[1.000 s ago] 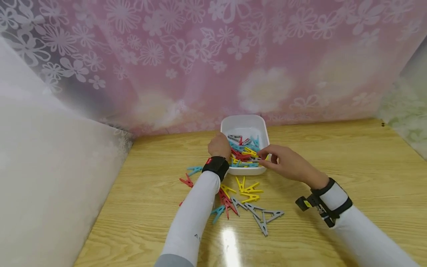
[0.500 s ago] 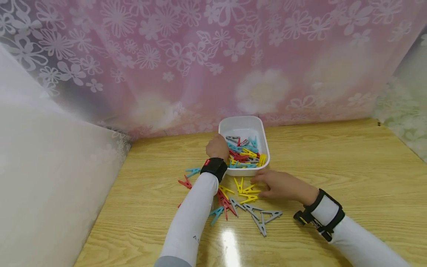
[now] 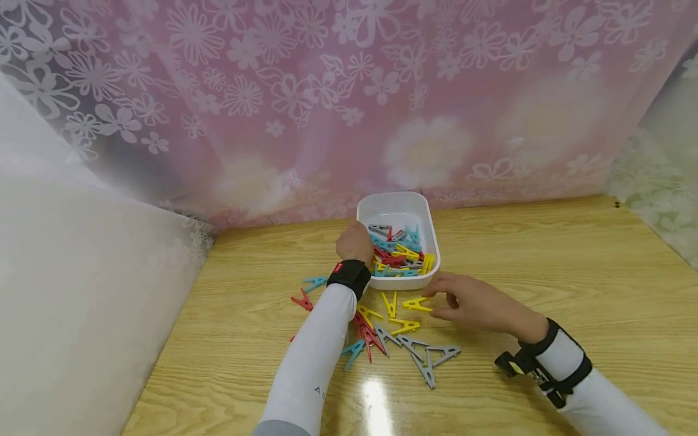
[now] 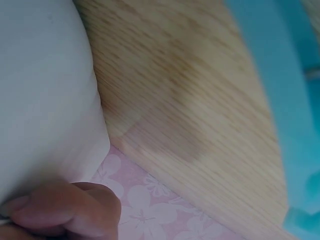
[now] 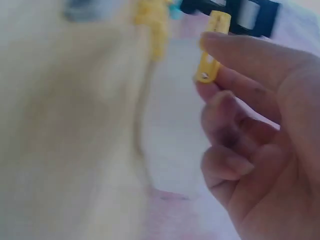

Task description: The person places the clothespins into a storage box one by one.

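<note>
Yellow clip [image 3: 416, 304], right of frame ctr, just below tub [image 3: 398, 283], pinched in R hand [image 3: 473, 301] fingertips; L hand [image 3: 355, 241] grips tub's left rim. Prob best: light pinch, clear near rim, L bracing.

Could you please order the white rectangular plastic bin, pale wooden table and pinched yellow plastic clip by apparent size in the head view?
Pale wooden table
White plastic bin
Yellow clip, in the right hand

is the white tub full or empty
Partly full: clothespins lie in the near part of the tub, but its far end shows bare white.
</note>
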The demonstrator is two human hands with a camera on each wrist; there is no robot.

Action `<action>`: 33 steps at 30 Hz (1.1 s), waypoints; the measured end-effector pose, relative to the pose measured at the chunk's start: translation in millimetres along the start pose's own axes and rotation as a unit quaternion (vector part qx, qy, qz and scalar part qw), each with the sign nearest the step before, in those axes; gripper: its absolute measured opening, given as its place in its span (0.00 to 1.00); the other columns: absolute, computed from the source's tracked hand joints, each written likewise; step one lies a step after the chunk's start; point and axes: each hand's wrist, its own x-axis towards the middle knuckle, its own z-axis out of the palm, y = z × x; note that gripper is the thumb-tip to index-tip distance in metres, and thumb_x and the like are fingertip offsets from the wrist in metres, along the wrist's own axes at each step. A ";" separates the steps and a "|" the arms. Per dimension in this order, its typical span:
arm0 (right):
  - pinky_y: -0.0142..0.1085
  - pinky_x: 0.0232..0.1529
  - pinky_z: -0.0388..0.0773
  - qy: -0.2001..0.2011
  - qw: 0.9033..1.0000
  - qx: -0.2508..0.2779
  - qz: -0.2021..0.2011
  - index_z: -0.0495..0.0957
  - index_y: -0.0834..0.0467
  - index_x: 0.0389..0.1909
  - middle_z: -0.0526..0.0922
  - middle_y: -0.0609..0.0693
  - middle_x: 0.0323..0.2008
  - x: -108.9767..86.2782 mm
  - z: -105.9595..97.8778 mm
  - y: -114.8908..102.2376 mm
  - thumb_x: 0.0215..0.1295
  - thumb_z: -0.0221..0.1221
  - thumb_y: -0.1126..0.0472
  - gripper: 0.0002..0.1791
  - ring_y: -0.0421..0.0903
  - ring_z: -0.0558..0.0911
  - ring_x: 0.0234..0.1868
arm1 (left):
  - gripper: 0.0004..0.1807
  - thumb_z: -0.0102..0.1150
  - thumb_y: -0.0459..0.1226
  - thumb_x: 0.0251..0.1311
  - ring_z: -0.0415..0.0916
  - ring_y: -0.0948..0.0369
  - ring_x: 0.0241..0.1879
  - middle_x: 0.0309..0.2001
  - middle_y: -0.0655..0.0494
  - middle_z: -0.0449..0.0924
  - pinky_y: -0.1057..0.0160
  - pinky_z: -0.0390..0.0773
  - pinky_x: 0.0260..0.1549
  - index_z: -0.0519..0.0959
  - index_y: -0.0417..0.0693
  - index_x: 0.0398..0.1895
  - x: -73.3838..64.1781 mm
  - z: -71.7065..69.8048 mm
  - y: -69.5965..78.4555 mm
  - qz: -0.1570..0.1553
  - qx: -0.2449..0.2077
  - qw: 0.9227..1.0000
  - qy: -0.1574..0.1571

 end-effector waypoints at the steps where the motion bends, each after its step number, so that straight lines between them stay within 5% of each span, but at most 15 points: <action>1: 0.30 0.23 0.67 0.019 1.000 0.001 -0.002 0.80 0.53 0.47 0.76 0.44 0.41 1.0 -7.0 -1.7 0.61 0.65 0.55 0.14 0.35 0.68 0.24 | 0.19 0.49 0.43 0.70 0.79 0.57 0.23 0.27 0.49 0.81 0.62 0.78 0.19 0.71 0.38 0.56 -0.3 0.3 0.0 0.000 0.002 1.000 0.000; 6: 0.34 0.22 0.67 0.116 0.993 -0.026 0.000 0.79 0.57 0.51 0.75 0.47 0.37 26.4 -37.6 -5.6 0.63 0.64 0.55 0.18 0.39 0.68 0.24 | 0.20 0.50 0.43 0.70 0.77 0.58 0.20 0.23 0.50 0.78 0.63 0.75 0.17 0.71 0.38 0.56 -2.9 2.0 0.4 0.001 0.010 1.000 0.008; 9: 0.36 0.23 0.67 0.129 0.991 -0.031 0.009 0.75 0.59 0.57 0.74 0.51 0.37 46.9 -43.3 -2.8 0.63 0.63 0.54 0.23 0.41 0.69 0.24 | 0.20 0.51 0.44 0.69 0.77 0.58 0.20 0.23 0.50 0.78 0.63 0.75 0.17 0.71 0.38 0.55 -4.1 3.0 1.1 -0.001 0.012 1.000 0.011; 13: 0.35 0.25 0.69 0.104 0.994 -0.017 0.005 0.73 0.62 0.60 0.72 0.53 0.42 56.7 -35.9 1.2 0.63 0.63 0.54 0.27 0.41 0.69 0.26 | 0.20 0.51 0.44 0.69 0.79 0.58 0.23 0.26 0.50 0.79 0.63 0.77 0.19 0.71 0.39 0.55 -3.3 3.7 1.7 -0.001 0.007 1.000 0.009; 25: 0.31 0.23 0.67 0.071 0.994 0.027 -0.080 0.81 0.55 0.42 0.75 0.41 0.32 37.2 -0.9 -15.6 0.63 0.63 0.60 0.08 0.35 0.66 0.22 | 0.20 0.51 0.44 0.69 0.79 0.58 0.24 0.28 0.50 0.80 0.63 0.77 0.20 0.71 0.39 0.56 2.6 -1.3 -1.6 0.001 -0.004 1.000 0.001; 33: 0.32 0.30 0.73 -0.046 0.997 -0.009 -0.065 0.83 0.54 0.43 0.78 0.42 0.37 34.8 27.0 -32.7 0.61 0.64 0.55 0.11 0.35 0.73 0.28 | 0.19 0.49 0.44 0.70 0.78 0.58 0.22 0.25 0.50 0.78 0.61 0.76 0.19 0.70 0.39 0.55 -0.3 0.1 -1.1 -0.002 -0.008 1.000 0.003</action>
